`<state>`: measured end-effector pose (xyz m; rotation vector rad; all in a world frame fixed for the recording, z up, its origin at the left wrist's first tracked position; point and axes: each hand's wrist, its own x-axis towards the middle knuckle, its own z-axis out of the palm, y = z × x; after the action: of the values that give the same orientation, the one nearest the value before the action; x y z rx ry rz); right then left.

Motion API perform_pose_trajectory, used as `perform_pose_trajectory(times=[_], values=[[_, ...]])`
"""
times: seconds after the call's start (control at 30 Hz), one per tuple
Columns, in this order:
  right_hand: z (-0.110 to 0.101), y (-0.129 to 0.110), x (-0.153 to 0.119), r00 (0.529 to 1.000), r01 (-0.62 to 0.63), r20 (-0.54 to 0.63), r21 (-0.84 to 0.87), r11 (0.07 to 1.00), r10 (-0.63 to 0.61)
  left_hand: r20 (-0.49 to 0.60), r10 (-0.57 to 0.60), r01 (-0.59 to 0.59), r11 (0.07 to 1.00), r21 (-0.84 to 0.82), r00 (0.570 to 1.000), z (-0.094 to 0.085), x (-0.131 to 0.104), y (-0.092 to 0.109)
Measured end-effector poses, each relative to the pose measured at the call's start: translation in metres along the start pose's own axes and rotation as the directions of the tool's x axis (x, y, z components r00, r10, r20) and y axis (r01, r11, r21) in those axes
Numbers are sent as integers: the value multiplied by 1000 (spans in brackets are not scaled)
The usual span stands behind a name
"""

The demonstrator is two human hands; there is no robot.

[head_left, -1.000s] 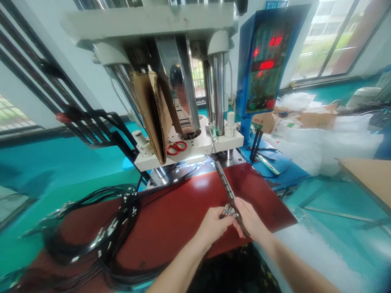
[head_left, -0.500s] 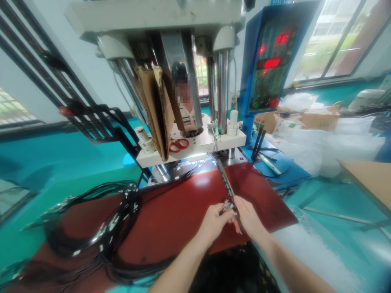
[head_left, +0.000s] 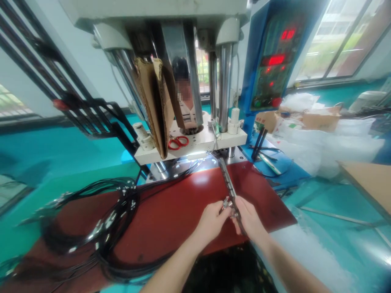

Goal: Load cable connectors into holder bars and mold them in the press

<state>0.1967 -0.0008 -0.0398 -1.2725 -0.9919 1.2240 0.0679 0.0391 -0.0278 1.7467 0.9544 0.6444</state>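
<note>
Near the front edge of the red-brown table (head_left: pixel 171 211), my right hand (head_left: pixel 248 213) is closed round the near end of a long, narrow metal bar (head_left: pixel 227 179) with notches along it. The bar points away from me toward the press. My left hand (head_left: pixel 210 221) is closed at the bar's left side, its fingers pinching small silvery metal parts (head_left: pixel 226 202). The exact shape of these parts is too small to make out, and my fingers partly hide them.
A large press (head_left: pixel 191 140) stands behind the table, with red-handled scissors (head_left: pixel 178 142) and folded cardboard (head_left: pixel 152 106) on it. Coiled black cables (head_left: pixel 122 219) lie at left. A blue control box (head_left: pixel 270 61) with red digits and hand tools (head_left: pixel 269 162) are at right.
My view has shifted slightly. The fingers of my left hand have moved a little on the small metal parts beside the bar; my right hand keeps its hold.
</note>
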Motion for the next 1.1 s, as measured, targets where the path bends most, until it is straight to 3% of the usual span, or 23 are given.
perform_pose_trajectory(times=[0.13,0.33,0.57,0.67,0.8,0.9,1.1], values=[[0,-3,-1,1000,-3,13,-15,1000,3,-59,-32,38,994,101,998,3,3,-2],[1,-2,1,999,7,47,-91,996,-3,-106,-21,33,993,110,994,6,2,-2],[1,1,3,999,3,47,-103,995,2,-112,3,-18,991,-134,994,1,5,-6],[0,0,2,999,-35,31,-42,998,36,-194,-72,23,969,-244,978,-6,8,-8],[1,-2,1,999,-39,0,10,999,39,-195,-141,86,959,-270,971,-10,9,-8],[1,-3,1,999,-36,0,17,999,36,-200,-83,43,980,-193,976,-9,4,0],[0,-3,1,999,3,42,-3,1000,-3,-141,134,-98,968,232,981,0,-5,15]])
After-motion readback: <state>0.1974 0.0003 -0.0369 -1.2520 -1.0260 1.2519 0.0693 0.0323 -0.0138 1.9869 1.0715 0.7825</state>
